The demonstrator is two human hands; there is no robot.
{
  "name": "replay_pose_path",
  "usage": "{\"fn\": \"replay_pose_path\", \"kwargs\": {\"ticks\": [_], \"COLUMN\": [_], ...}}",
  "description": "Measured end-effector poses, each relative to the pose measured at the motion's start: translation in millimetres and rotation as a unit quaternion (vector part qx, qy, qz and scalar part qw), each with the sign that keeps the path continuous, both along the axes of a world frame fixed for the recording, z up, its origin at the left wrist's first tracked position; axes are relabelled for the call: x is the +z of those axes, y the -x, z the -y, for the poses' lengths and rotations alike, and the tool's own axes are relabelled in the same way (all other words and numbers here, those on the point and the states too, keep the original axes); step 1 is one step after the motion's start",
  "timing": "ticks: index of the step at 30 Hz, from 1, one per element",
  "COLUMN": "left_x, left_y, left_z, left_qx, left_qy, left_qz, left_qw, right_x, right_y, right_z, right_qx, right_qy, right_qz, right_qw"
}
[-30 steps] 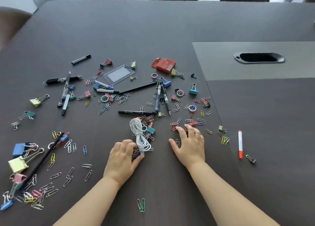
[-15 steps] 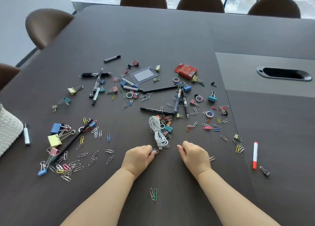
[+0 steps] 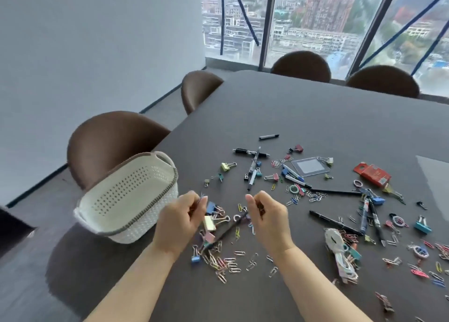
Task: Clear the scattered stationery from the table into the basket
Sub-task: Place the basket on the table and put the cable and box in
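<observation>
Stationery (image 3: 303,200) litters table (image 3: 315,108), centre to right of frame. White basket (image 3: 126,200) sits at left edge. Left hand (image 3: 179,222) and right hand (image 3: 267,219), both fists closed on paper clips, hover apart mid-frame.

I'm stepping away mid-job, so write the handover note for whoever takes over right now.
Left hand: closed on a pinch of small clips, raised off the table.
Right hand: closed on another pinch of small clips, also raised.
White perforated plastic basket: at the table's left edge, to the left of both hands; nothing visible inside it.
Done: no items binned yet, as far as the view shows.
Left: loose coloured paper clips, binder clips, pens, coiled white cable, red cardboard box, clear badge holder.
</observation>
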State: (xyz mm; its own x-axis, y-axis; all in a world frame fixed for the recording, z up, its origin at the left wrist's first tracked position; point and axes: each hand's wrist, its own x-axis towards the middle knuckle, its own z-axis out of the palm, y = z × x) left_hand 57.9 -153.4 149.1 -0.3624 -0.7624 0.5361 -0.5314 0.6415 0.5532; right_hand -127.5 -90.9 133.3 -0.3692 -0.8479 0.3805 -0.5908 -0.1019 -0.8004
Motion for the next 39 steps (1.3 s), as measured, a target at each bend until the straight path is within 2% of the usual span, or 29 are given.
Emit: {"fn": "replay_pose_path", "kwargs": {"ticks": [3, 7, 13, 16, 20, 27, 29, 33, 39], "left_x": [27, 24, -14, -25, -33, -36, -39, -35, -19], "left_y": [-76, -146, -167, -174, -184, -184, -181, -170, -114], "left_z": [51, 108, 151, 157, 159, 153, 152, 150, 128], "left_qx": [0.067, 0.079, 0.019, -0.004, 0.013, 0.019, 0.019, 0.031, -0.022], "left_qy": [0.034, 0.0, -0.12, -0.125, -0.119, -0.153, -0.122, -0.067, -0.054], "left_qz": [0.016, 0.053, 0.12, 0.159, 0.206, 0.192, 0.198, 0.189, 0.129], "left_qw": [0.997, 0.995, 0.985, 0.979, 0.971, 0.969, 0.972, 0.979, 0.99], "right_x": [17, 31, 6, -8, -15, -22, -22, -19, -24], "right_y": [-65, -142, -185, -188, -189, -179, -176, -166, -107], "right_z": [60, 132, 201, 215, 220, 213, 207, 191, 135], "right_qx": [0.06, 0.11, 0.116, 0.094, 0.124, 0.125, 0.108, 0.057, -0.006], "right_qy": [0.006, -0.01, -0.077, -0.132, -0.157, -0.231, -0.206, -0.095, -0.117], "right_qz": [0.007, -0.013, -0.011, -0.028, -0.052, -0.14, -0.159, -0.147, -0.095], "right_qw": [0.998, 0.994, 0.99, 0.986, 0.978, 0.955, 0.96, 0.983, 0.988]}}
